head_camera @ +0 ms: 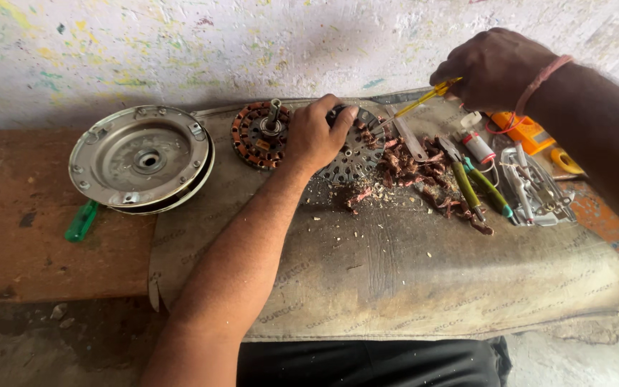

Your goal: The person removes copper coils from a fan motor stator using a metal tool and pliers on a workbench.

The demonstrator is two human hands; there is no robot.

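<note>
Near the mat's point(410, 279) far edge: stator core point(356, 154) flat, pinned by left hand point(314, 136) closed over its rim. Right hand point(492, 68) pinching yellow screwdriver point(417, 104), tip at a slot. Best kept pinned, prying shallow.

Two bare forearms without sleeves, left hand point(314, 135) without rings or wristwear, right hand point(492, 68) with a thin pinkish-red thread band point(539, 82) looped round the wrist, plain black cloth trousers point(374, 363) at the lower edge.
</note>
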